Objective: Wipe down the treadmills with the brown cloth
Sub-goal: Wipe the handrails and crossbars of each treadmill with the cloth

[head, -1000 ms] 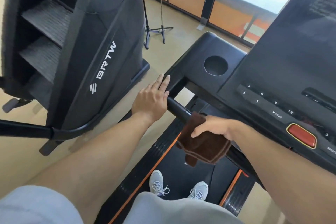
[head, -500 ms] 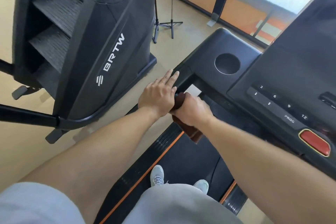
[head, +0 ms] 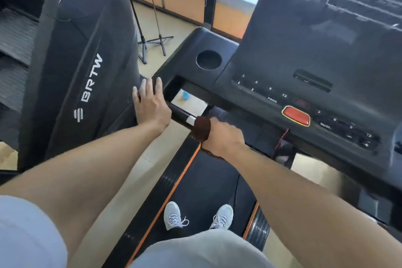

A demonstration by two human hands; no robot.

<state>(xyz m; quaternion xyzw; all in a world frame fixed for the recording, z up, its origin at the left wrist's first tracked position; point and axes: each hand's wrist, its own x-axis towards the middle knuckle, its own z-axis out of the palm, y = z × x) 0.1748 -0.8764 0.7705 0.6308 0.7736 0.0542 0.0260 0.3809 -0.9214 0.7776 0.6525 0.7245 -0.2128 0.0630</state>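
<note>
I stand on a black treadmill [head: 217, 180] with an orange-edged belt. My right hand [head: 224, 137] grips the brown cloth [head: 201, 129], wrapped around the black front handlebar [head: 180, 113] below the console. My left hand [head: 150, 104] rests with straight fingers on the left end of the handlebar, where it meets the console arm. Most of the cloth is hidden under my right hand.
The console [head: 304, 85] has a round cup holder [head: 208, 60], number buttons and a red stop button [head: 295, 115]. A black BRTW stair machine [head: 87, 85] stands close on the left. A tripod stand [head: 152, 41] is on the floor ahead, before a window wall.
My right hand has slid the cloth along the handlebar, first left up against my left hand, then back right a little. My left hand has shifted slightly forward on the bar's end.
</note>
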